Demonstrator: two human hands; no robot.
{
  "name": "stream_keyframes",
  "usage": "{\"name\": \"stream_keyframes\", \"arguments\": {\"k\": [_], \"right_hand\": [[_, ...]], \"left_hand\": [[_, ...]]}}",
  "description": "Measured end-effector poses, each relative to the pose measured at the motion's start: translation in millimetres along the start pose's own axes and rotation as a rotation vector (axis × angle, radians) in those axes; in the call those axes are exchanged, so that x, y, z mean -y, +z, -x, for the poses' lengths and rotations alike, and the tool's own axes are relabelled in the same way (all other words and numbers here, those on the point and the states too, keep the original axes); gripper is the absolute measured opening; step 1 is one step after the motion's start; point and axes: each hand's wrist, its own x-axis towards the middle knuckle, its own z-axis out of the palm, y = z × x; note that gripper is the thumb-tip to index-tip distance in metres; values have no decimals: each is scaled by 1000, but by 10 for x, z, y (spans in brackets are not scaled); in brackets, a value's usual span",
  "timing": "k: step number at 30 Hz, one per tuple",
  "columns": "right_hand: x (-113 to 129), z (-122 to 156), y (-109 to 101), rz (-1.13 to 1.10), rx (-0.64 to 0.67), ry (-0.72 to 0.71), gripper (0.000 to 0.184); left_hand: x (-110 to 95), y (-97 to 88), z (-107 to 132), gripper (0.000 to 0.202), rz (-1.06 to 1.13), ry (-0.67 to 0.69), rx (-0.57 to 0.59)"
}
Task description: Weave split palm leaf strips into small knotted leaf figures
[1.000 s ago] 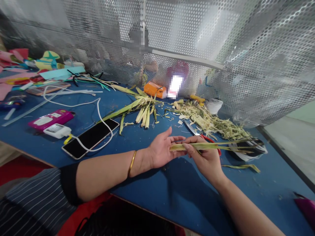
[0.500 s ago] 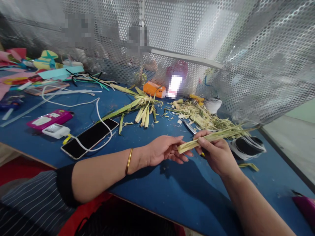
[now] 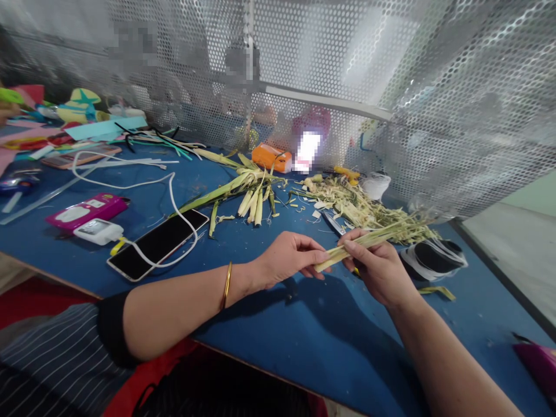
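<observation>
A long pale green leaf strip (image 3: pixel 379 237) runs from between both my hands up to the right. My left hand (image 3: pixel 286 258) pinches its near end with thumb and fingertips. My right hand (image 3: pixel 377 267) grips the strip a little farther along, thumb on top. Both hands hover above the blue table (image 3: pixel 269 324). A gold bangle sits on my left wrist.
A bundle of leaf stalks (image 3: pixel 249 197) and a heap of leaf scraps (image 3: pixel 365 211) lie behind my hands. Scissors (image 3: pixel 332 222) rest by the heap. A phone (image 3: pixel 158 243) on a white cable, a pink device (image 3: pixel 87 209) and a black-and-white object (image 3: pixel 434 258) lie around. Perforated metal screen (image 3: pixel 391 69) behind.
My left hand went from open palm to pinching the strip's near end. The strip tilted from level to pointing up to the right, and both hands rose slightly.
</observation>
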Motion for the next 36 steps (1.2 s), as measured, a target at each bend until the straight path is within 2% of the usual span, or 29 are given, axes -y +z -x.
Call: {"name": "stream_keyframes", "arguments": {"k": [6, 14, 21, 26, 32, 36], "right_hand": [[3, -7, 4, -47, 7, 20, 22], [1, -7, 22, -125, -54, 32, 18], [-10, -13, 31, -107, -93, 8, 18], [-49, -27, 38, -59, -113, 34, 23], [-75, -32, 49, -55, -99, 105, 26], [-48, -28, 67, -67, -106, 158, 35]], "left_hand": [[6, -13, -16, 16, -7, 1, 34], [32, -12, -13, 19, -162, 71, 34], [26, -7, -9, 14, -132, 55, 23], [57, -12, -24, 14, -134, 96, -30], [86, -38, -6, 16, -338, 239, -117], [62, -33, 11, 14, -418, 254, -156]]}}
